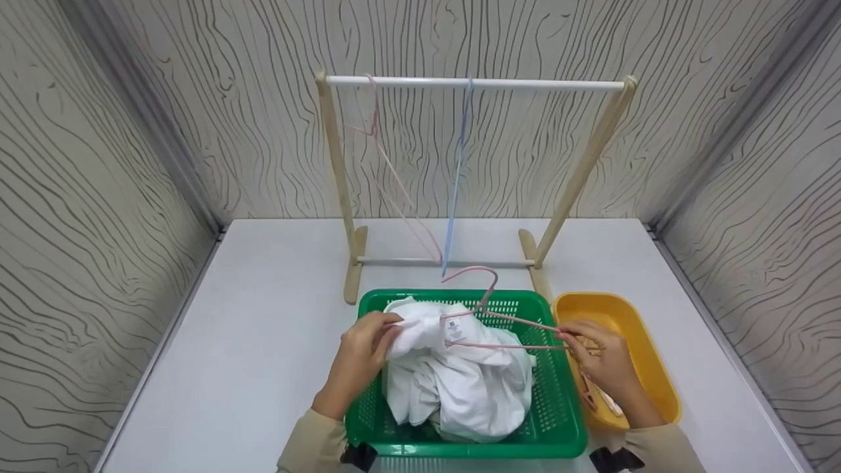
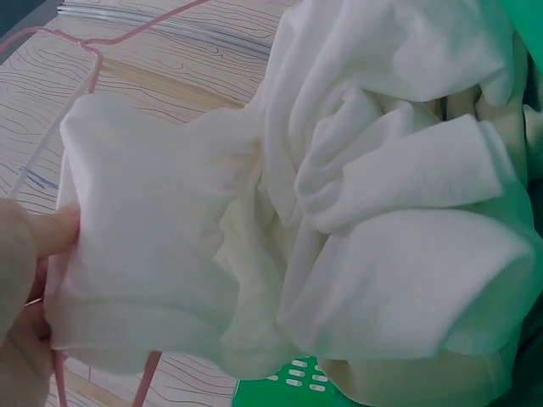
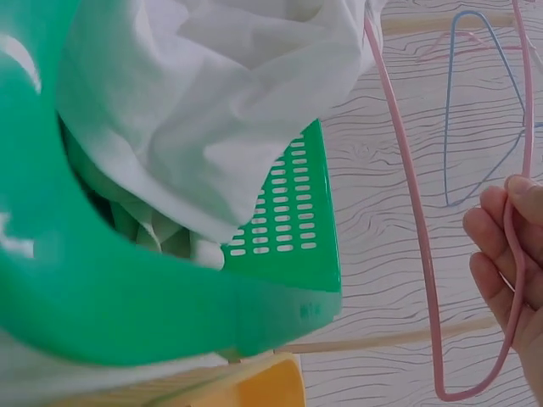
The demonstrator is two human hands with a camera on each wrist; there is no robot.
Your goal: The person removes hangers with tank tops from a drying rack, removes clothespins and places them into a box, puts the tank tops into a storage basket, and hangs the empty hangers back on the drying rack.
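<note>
Over the green basket (image 1: 466, 450), my left hand (image 1: 364, 341) pinches the edge of a white garment (image 1: 479, 387) between thumb and fingers. A small printed label (image 1: 454, 330) shows at the garment's opening. The left end of a pink hanger (image 3: 409, 182) runs inside that opening, hidden by the cloth. My right hand (image 1: 599, 355) grips the hanger's other end, beyond the basket's right side, with the hook pointing up and away. In the left wrist view, the cloth is drawn out between my left hand and the bunched pile in the basket.
Behind the basket stands a wooden rack with a white rail (image 1: 545, 84). Another pink hanger (image 1: 375, 121) and a blue hanger (image 1: 454, 197) hang from it. A yellow basin (image 1: 647, 355) at the right holds small brownish items (image 1: 587, 397). Patterned walls enclose the white table (image 1: 263, 341).
</note>
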